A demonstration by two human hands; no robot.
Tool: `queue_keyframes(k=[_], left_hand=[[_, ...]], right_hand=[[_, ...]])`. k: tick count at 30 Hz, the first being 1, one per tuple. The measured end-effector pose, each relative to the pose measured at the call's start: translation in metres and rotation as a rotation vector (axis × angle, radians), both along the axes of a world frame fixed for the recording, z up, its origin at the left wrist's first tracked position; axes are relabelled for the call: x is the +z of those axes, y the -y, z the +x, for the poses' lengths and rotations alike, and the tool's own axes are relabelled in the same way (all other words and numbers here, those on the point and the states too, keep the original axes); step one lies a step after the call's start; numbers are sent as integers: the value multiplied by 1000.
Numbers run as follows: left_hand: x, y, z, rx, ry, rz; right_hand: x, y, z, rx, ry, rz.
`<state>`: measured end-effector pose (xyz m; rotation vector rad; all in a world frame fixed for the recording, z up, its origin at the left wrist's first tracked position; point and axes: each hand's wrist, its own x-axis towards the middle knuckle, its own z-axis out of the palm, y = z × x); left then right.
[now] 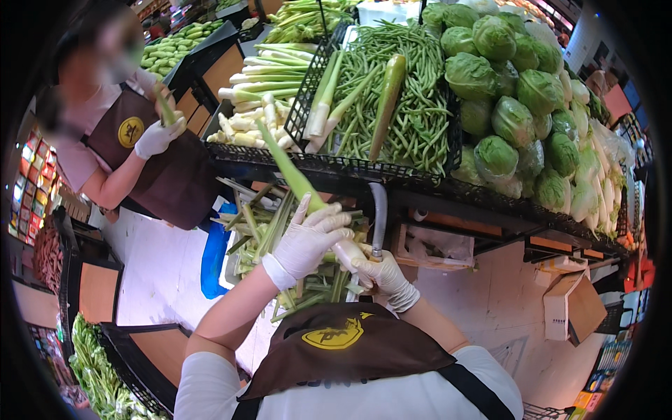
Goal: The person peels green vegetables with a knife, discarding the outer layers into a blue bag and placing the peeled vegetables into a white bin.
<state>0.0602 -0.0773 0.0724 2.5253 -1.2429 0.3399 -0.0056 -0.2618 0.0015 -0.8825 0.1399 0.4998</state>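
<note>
My left hand, in a white glove, is wrapped around a thick stalk, probably water bamboo, with a green top and pale base. The stalk slants from upper left down towards my right hand. My gloved right hand grips a sickle-shaped knife, its curved grey blade pointing up; the fingers also touch the stalk's lower end. Below both hands a white bin is heaped with cut green leaves and trimmings. Part of the stalk's base is hidden by my fingers.
Ahead, a black-edged produce stand holds green beans, pale peeled shoots and wrapped lettuces. At left a co-worker in a brown apron holds a similar stalk. A foam box sits under the stand; cartons stand right.
</note>
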Motion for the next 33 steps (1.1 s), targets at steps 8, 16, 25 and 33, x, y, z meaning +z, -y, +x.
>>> queue_keyframes(k=[8,16,25,33], left_hand=[[-57,65,21,159,-1082,-1216],[-26,53,248,511,-189,-517],[-81,131,276,690,-73,-204],[-78,167,253,650,-446,-49]], right_hand=[[2,1,34,-227,97,-240],[-32,43,24,-292,0,-234],[-58,70,13,-271,-124,-254],[-64,82,17,-389,-95,-303]])
